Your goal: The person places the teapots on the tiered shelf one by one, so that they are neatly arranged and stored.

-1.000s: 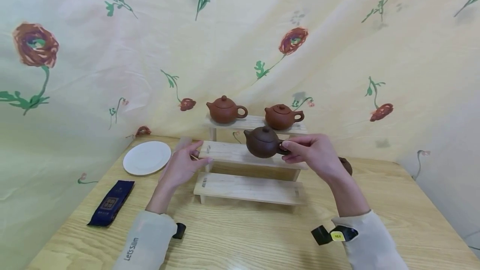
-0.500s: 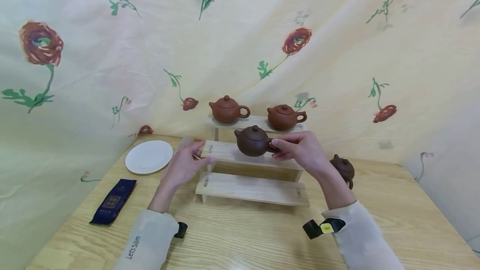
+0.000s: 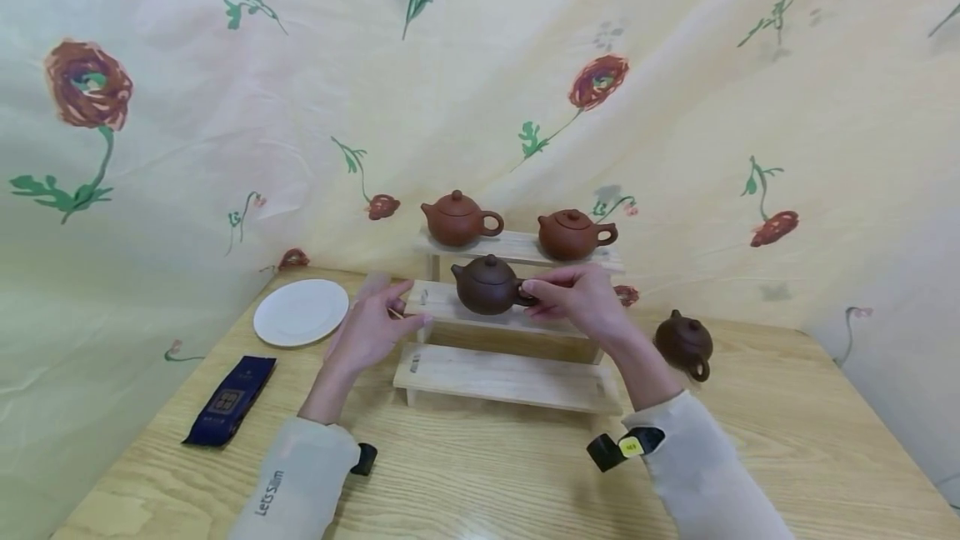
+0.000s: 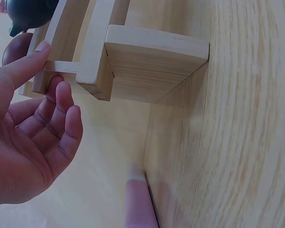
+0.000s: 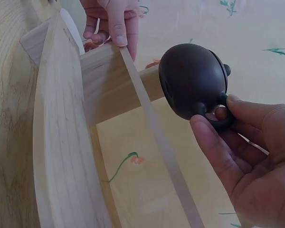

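Observation:
A dark brown teapot (image 3: 486, 286) is held by its handle, pinched between thumb and fingers of my right hand (image 3: 577, 300). In the head view it overlaps the middle shelf of a three-step wooden stand (image 3: 504, 373), left of centre, spout pointing left. The right wrist view shows the teapot (image 5: 190, 78) close by the shelf edge. My left hand (image 3: 371, 330) grips the left end of that middle shelf; in the left wrist view the thumb lies on the board and fingers curl beneath. Two reddish-brown teapots, one at left (image 3: 456, 219) and one at right (image 3: 570, 236), stand on the top shelf.
Another dark brown teapot (image 3: 684, 346) stands on the wooden table (image 3: 465, 473), right of the stand. To the left lie a white plate (image 3: 300, 312) and a dark blue packet (image 3: 231, 401). A flowered cloth (image 3: 315, 90) hangs behind.
My right hand has carried the dark teapot leftward along the middle shelf. The other dark teapot has come out from behind my right arm. My left hand keeps its grip on the stand.

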{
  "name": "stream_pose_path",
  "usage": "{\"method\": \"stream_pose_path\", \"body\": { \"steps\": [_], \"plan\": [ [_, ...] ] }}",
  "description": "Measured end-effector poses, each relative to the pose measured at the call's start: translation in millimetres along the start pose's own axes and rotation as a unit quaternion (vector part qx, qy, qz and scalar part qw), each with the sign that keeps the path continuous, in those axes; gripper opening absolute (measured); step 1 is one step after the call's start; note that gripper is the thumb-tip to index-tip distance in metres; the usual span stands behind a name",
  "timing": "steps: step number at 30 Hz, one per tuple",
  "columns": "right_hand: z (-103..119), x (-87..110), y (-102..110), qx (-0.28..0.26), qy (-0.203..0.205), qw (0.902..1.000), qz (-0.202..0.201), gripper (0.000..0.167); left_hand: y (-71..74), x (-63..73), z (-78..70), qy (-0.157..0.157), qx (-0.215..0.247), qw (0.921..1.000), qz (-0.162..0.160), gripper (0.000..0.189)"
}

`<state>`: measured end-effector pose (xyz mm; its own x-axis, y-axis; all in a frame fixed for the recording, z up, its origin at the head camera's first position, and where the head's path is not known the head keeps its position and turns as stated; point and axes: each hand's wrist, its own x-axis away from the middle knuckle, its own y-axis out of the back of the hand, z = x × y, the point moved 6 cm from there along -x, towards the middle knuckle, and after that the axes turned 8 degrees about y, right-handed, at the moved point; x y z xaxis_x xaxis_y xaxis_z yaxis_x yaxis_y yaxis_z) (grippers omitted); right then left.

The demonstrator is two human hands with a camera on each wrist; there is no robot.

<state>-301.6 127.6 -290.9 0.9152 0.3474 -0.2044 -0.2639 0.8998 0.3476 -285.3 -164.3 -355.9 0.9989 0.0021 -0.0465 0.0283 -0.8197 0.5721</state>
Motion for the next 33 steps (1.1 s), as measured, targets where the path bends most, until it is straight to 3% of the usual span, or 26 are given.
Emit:
{"method": "stream_pose_path", "body": {
  "steps": [33],
  "plan": [
    [-0.5, -30.4, -40.2, -0.007, -0.014, 0.9997, 0.021, 0.024, -0.7, 0.3, -1.4, -0.007, 0.043, 0.9990, 0.007, 0.074]
  ]
}}
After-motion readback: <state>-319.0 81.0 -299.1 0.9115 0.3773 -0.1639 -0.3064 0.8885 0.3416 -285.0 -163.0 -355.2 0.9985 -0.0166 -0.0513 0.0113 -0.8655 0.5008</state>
